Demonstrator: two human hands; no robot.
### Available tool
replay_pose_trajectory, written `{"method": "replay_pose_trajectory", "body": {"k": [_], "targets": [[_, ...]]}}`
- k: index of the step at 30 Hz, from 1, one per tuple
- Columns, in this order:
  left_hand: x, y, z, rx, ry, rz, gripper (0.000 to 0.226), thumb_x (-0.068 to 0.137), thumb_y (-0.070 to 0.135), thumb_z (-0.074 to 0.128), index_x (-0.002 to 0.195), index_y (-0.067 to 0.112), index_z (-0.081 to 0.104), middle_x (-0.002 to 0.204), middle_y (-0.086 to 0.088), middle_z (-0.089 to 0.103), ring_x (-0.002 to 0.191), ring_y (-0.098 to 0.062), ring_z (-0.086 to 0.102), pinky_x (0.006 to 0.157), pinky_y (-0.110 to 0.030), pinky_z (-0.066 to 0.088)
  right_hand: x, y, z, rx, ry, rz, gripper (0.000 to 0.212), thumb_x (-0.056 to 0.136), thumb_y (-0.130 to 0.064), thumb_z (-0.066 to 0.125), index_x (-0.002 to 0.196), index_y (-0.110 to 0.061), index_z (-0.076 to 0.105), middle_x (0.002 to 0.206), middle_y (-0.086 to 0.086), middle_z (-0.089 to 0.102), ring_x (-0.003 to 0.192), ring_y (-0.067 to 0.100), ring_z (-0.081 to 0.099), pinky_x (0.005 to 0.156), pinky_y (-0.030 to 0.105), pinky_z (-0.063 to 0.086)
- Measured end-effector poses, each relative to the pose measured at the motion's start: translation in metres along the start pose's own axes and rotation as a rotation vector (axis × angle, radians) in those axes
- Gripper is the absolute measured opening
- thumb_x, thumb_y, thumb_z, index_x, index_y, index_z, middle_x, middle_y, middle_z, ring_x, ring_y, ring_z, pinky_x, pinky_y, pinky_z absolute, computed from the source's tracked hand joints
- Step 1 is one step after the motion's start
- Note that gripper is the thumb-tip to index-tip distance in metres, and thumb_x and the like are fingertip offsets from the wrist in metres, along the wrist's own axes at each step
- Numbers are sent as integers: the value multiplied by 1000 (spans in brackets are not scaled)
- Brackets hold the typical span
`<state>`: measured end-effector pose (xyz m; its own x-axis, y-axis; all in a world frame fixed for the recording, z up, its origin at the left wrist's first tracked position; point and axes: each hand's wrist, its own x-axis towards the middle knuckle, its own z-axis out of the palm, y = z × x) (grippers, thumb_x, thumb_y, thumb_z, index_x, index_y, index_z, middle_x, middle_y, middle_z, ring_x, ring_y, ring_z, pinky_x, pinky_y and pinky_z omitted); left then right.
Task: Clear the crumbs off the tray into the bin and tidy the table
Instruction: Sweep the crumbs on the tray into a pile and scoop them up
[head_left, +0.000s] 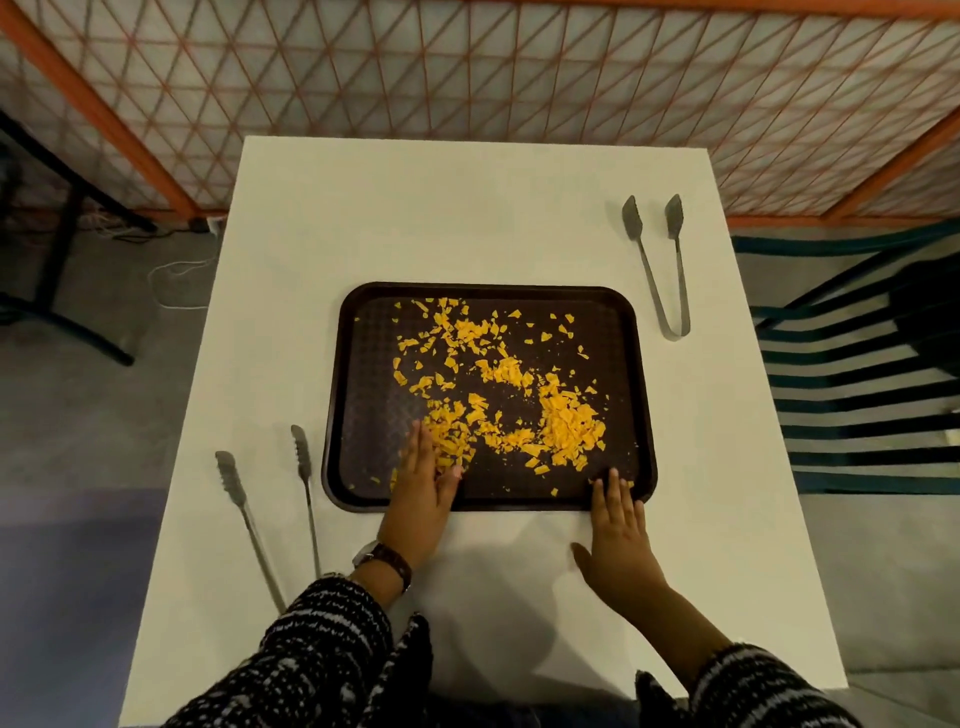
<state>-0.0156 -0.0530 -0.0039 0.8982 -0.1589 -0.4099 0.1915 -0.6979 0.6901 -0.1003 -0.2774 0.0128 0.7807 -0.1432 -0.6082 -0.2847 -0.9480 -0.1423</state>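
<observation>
Left hand (423, 480) lies flat among orange crumbs (519, 395) on the tray (488, 287) at mid-counter (467, 208), apparently gathering them. Right hand (618, 525), fingers straight and holding nothing, presses the near rim, likely steadying it. No bin is in sight.

Orange-framed lattice screen (467, 78) spans the back. Under its left end: black pedestal base (60, 249) and a loose white cable (171, 266) on grey floor (78, 415). Under its right end: teal slatted chair (810, 358).

Crumbs (498, 395) on tray (641, 415), tongs (660, 270) right, tongs (270, 514) left.
</observation>
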Motion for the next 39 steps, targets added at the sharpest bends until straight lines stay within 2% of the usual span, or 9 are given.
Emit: {"method": "replay_pose_trajectory", "body": {"k": [5, 9, 12, 16, 18, 23, 28, 35, 39], "targets": [[-2, -30, -31, 169, 122, -153, 76, 94, 39, 41, 146, 2, 0, 156, -12, -13, 144, -26, -12, 118, -38, 4, -1, -2, 0, -16, -5, 12, 84, 94, -39, 42, 145, -3, -15, 147, 14, -33, 130, 20, -32, 109, 34, -17], [-7, -27, -26, 320, 31, -230, 79, 94, 46, 35, 145, -3, 0, 154, -24, -6, 143, -37, -8, 117, -42, 4, -2, -5, 1, -15, -4, 35, 85, 94, -39, 43, 145, -2, -14, 152, 19, -24, 141, 29, -24, 110, 35, -16], [-7, -18, -11, 404, -25, -204, 83, 92, 53, 30, 145, -4, -1, 153, -29, -5, 141, -42, -10, 116, -43, 1, -1, -7, -1, -23, -13, 47, 86, 94, -39, 43, 145, -2, -15, 153, 19, -24, 142, 31, -22, 111, 36, -15], [-10, 7, 13, 277, -166, -123, 86, 91, 55, 31, 144, 3, -13, 153, -19, -18, 141, -31, -19, 118, -44, 13, -2, -6, -1, -23, -15, 43, 86, 94, -38, 44, 145, -2, -15, 153, 19, -24, 142, 31, -22, 111, 36, -15], [-14, 17, 19, 249, -204, -44, 86, 91, 54, 32, 144, 5, -15, 154, -15, -18, 142, -27, -18, 119, -42, 12, -2, -5, -1, -29, -11, 36, 86, 94, -38, 43, 145, -2, -15, 153, 19, -24, 141, 30, -24, 110, 35, -16], [8, 7, -10, 205, -45, -14, 79, 93, 49, 32, 146, 7, -10, 155, -11, -15, 143, -24, -15, 113, -33, -6, -1, -2, 0, -14, -16, 11, 85, 94, -37, 44, 145, -3, -15, 149, 15, -30, 134, 24, -31, 109, 35, -17], [70, -11, -52, 349, 97, -42, 75, 95, 45, 31, 146, 3, -4, 156, -16, -7, 144, -25, -8, 117, -38, -4, 0, 2, 0, -37, -40, -3, 85, 94, -37, 43, 145, -4, -15, 152, 16, -28, 129, 22, -34, 111, 36, -16], [80, 2, -35, 371, -47, 116, 71, 95, 45, 29, 146, 9, -6, 155, -9, -11, 143, -21, -14, 113, -33, -13, -1, 2, 0, 0, -27, 5, 83, 94, -36, 44, 146, -5, -14, 153, 15, -24, 136, 22, -29, 113, 37, -13], [52, 13, -11, 329, -204, 244, 72, 93, 48, 25, 145, 13, -12, 150, -1, -19, 140, -16, -18, 114, -32, -12, -1, 0, -3, 44, -25, 25, 82, 94, -36, 43, 146, -5, -12, 155, 15, -21, 143, 27, -19, 115, 37, -11]]}}
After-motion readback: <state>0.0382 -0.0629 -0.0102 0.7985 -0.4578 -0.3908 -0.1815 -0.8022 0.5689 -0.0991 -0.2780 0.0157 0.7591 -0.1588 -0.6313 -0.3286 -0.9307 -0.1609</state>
